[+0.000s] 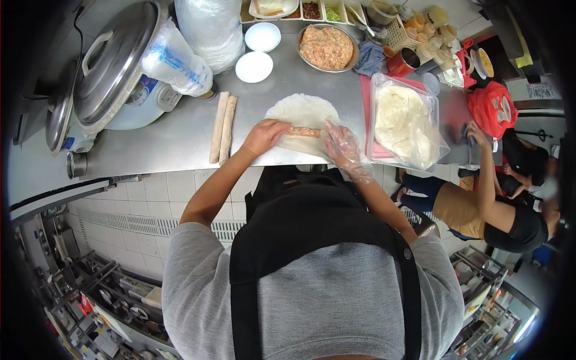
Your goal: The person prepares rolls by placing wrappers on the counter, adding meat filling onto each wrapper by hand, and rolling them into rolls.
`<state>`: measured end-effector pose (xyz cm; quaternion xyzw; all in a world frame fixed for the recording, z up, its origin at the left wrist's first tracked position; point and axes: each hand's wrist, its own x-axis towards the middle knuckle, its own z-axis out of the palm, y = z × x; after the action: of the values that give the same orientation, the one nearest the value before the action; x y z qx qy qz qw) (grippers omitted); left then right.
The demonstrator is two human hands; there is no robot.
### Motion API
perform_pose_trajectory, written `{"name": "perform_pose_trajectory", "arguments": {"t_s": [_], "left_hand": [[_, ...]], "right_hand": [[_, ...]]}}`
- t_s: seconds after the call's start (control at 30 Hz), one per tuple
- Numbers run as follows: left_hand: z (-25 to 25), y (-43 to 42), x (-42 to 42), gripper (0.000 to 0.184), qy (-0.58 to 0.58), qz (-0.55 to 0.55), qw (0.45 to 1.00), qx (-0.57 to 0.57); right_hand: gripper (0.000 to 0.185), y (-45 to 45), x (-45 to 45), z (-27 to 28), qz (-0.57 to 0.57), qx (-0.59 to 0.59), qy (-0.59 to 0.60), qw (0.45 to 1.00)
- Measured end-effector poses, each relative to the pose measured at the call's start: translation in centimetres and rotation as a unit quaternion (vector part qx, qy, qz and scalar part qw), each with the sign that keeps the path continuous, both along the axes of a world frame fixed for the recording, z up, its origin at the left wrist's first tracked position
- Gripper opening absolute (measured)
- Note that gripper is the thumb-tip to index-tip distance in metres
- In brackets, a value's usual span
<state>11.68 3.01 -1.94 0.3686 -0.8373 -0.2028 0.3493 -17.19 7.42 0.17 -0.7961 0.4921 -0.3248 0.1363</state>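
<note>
A thin round dough sheet point(303, 108) lies on the steel counter in front of me, with a strip of minced filling point(305, 131) across its lower half. My bare left hand point(266, 135) is closed at the sheet's left edge, fingertips by the strip's left end. On the right, my right hand point(344, 146), in a clear plastic glove, grips the sheet's edge by the strip's other end. Its fingertips are partly hidden by the loose glove. Two long rolled dough sticks point(223, 128) lie side by side to the left.
Behind the sheet stand a bowl of minced filling point(327, 48) and two white bowls point(254, 66). A plastic tub of dough point(403, 123) sits at right on a red board. Large lidded pot point(114, 66) and bagged stacks point(210, 30) stand left. Another person point(480, 204) is at far right.
</note>
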Motion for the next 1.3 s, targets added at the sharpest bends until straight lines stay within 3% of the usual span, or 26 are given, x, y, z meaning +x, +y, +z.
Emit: {"name": "perform_pose_trajectory", "arguments": {"t_s": [0.07,0.17,0.3,0.4,0.47,0.6,0.67,0.9,0.97,1.0,1.07,1.13,1.2,1.27,1.3], "left_hand": [[-1.0,-0.5,0.6,0.018,-0.035,-0.022,0.999,-0.01],[-0.9,-0.5,1.5,0.018,-0.034,-0.007,0.999,-0.004],[-1.9,-0.2,2.7,0.019,-0.025,0.01,1.0,0.007],[-2.0,0.1,3.0,0.023,0.018,0.048,0.996,0.079],[-2.0,0.2,3.0,0.031,0.113,0.088,0.962,0.233],[-1.4,0.0,3.0,0.042,0.093,0.128,0.967,0.2],[0.2,0.0,2.7,0.052,0.07,0.083,0.972,0.21],[0.1,-0.9,3.3,0.06,0.0,0.045,0.965,0.257],[1.3,0.0,3.3,0.061,-0.044,0.021,0.993,0.107],[1.4,0.7,3.1,0.061,-0.044,0.019,0.993,0.108],[1.5,2.4,2.2,0.058,-0.039,-0.047,0.992,0.11],[1.2,3.5,1.5,0.054,-0.062,-0.057,0.985,0.154],[0.3,4.0,1.0,0.054,-0.077,-0.055,0.989,0.115],[0.1,4.1,0.6,0.053,-0.051,-0.05,0.993,0.093],[0.8,4.2,0.5,0.053,-0.03,-0.038,0.981,0.189]], "right_hand": [[0.064,0.0,0.2,-0.7,0.03,-0.032,0.061,0.997],[0.064,0.1,-0.3,-0.9,0.045,-0.06,0.052,0.996],[0.062,0.7,-1.3,-0.3,0.023,-0.023,0.061,0.998],[0.057,1.5,-2.1,-0.5,0.018,-0.021,0.057,0.998],[0.052,2.0,-2.7,-2.2,0.01,0.045,0.098,0.994],[0.049,3.1,-2.7,-2.4,0.053,0.045,0.15,0.986],[0.052,3.3,-1.0,0.3,0.032,0.117,0.07,0.99],[0.061,3.4,-0.3,-0.8,0.031,0.265,-0.12,0.956],[0.065,3.4,-0.2,0.9,0.021,0.332,-0.099,0.938],[0.065,3.5,-0.4,0.7,0.019,0.333,-0.1,0.938],[0.061,3.8,-1.1,0.0,0.043,0.223,-0.071,0.971],[0.059,4.0,-1.5,-0.4,0.023,0.221,-0.066,0.973],[0.057,4.0,-1.9,-0.6,0.001,0.22,-0.06,0.974],[0.057,3.9,-2.2,-0.7,0.031,0.142,-0.021,0.989],[0.057,3.7,-2.1,-0.9,0.03,0.142,-0.021,0.989]]}}
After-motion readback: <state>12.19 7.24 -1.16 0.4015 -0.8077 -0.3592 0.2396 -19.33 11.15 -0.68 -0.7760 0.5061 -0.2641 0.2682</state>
